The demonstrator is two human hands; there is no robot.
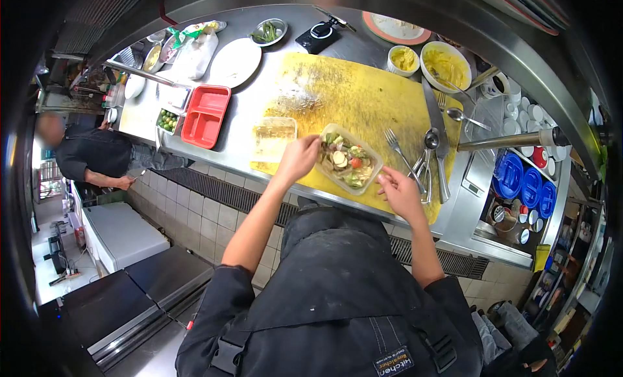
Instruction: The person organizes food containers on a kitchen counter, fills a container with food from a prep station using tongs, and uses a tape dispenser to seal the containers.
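A clear plastic container [349, 159] of salad, with leaves, egg slices and a red tomato piece, is over the near part of a stained yellow cutting board [350, 92]. My left hand [302, 158] grips its left rim. At its right edge is my right hand [398, 189], thumb and fingers close against the rim; how firmly they hold it I cannot tell. Left of the container a clear rectangular plastic piece [275, 133], container or lid, rests on the board. To the right lie a fork [400, 150], a metal scoop [430, 139] and a long knife [440, 128].
A red divided tray [206, 116], a white plate [236, 63] and a bowl of green pods [268, 32] stand left of the board. Bowls of yellow mash [445, 67] stand at the back right. A metal rail post [506, 141] crosses at right. A co-worker [92, 150] stands far left.
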